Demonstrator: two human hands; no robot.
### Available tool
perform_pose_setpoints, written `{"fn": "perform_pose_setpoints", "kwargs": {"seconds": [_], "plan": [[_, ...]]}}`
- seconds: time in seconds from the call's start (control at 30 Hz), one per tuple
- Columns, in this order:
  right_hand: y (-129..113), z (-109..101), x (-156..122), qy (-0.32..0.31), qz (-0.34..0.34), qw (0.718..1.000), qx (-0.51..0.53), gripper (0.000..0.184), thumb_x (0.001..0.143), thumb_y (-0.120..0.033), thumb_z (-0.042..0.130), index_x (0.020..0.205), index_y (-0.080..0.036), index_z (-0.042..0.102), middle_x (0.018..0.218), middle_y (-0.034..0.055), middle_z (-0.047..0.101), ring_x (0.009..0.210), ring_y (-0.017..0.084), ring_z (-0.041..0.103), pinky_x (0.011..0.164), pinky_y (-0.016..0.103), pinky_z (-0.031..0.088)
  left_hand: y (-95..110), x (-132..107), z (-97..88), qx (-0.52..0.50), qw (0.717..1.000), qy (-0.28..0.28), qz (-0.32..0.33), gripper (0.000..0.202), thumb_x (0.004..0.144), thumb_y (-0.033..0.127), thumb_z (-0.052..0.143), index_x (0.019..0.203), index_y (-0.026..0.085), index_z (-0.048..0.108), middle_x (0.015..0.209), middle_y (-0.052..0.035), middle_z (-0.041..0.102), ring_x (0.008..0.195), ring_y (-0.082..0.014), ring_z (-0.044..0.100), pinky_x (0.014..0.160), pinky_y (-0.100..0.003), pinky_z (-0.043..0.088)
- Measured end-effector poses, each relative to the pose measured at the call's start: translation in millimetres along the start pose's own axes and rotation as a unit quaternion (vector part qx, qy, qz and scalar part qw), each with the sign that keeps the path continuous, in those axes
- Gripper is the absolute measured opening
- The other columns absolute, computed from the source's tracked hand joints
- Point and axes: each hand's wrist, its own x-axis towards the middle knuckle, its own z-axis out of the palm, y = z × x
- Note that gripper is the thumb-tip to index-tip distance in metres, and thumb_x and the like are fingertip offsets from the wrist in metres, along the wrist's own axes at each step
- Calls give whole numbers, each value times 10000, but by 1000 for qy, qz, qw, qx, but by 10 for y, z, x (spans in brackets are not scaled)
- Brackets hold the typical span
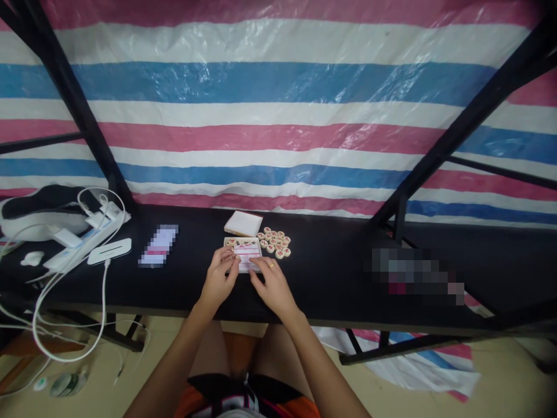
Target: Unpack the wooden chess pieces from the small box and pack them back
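A small open box (227, 240) in front of me has a row of xiangqi pieces (243, 242) showing along its far side. Over its near part lies a folded paper chessboard (246, 249), white with pink lines. My left hand (221, 277) has its fingers curled at the paper's left edge, pinching there. At the right edge, my right hand (273, 285), with a ring on one finger, grips the paper between fingers and thumb. The paper hides whatever lies beneath it. Several loose round pieces (274, 241) with red characters lie right of the box.
The box lid (243, 223) lies just behind the box on the black table (322, 273). Leftward are a blurred phone (159, 247), a white device (109, 251) on a cable and a power strip (87, 241). A pixelated item (411, 273) sits right. Black frame posts (461, 128) slant upward.
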Motion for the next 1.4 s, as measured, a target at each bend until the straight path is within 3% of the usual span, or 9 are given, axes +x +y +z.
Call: {"fn": "perform_pose_setpoints", "kwargs": {"seconds": [0.23,0.37,0.47,0.57,0.73,0.83,0.97,1.13,1.4], "plan": [[-35,190,177,-46,-7,998,44,297,863,-212,508,1154,-205,567,1097,87,630,1039,234,538,892,388,428,-7,4,-23,-58,996,-64,23,246,886,284,486,910,164,699,1165,-114,554,1054,-204,585,955,-372,484],[-18,215,130,-39,7,995,92,252,806,-155,518,1049,-195,574,1011,72,636,974,212,552,858,354,441,41,1,-63,-53,987,-143,49,232,869,282,506,957,188,699,1194,-100,567,1132,-223,537,1007,-385,436],[-27,171,108,-18,10,996,87,156,794,-151,512,934,-187,569,921,62,630,908,207,550,825,337,444,70,-4,-81,-52,982,-172,62,256,864,280,511,1056,203,662,1235,-97,538,1187,-223,491,1032,-380,406],[92,53,82,20,22,997,69,87,828,-198,489,868,-198,566,881,54,630,869,198,554,824,331,435,56,-5,-59,-24,988,-146,35,309,876,275,489,1154,197,600,1234,-106,521,1182,-214,485,1026,-372,403],[649,-236,-62,88,119,989,29,91,811,-252,490,842,-198,556,893,61,619,834,198,561,760,310,441,-76,10,34,97,992,-75,-16,246,861,212,477,1056,193,624,1076,-95,568,1070,-228,508,960,-407,425],[909,-347,-160,124,189,972,-64,101,805,-249,485,808,-191,568,840,60,581,784,199,552,727,311,424,-125,15,60,149,985,-74,-35,223,840,204,498,1012,186,638,1080,-105,560,1060,-246,503,933,-414,429],[956,-340,-226,121,257,949,-136,143,828,-293,501,850,-206,612,893,58,579,754,186,552,643,282,400,-107,22,44,175,978,-87,-80,221,845,226,486,1002,190,638,1099,-105,565,1033,-253,525,893,-407,444],[888,-295,-219,81,209,961,-160,226,856,-355,515,955,-216,664,964,69,617,856,208,561,715,295,427,-85,28,28,167,975,-98,-111,228,853,237,472,1009,201,633,1112,-87,568,993,-229,568,862,-360,462],[895,-305,-196,39,143,974,-169,277,878,-285,461,1061,-176,638,1070,87,642,936,228,560,848,350,431,-58,27,17,149,972,-104,-149,232,859,247,466,1023,215,627,1176,-73,542,923,-189,619,783,-293,492]]}}
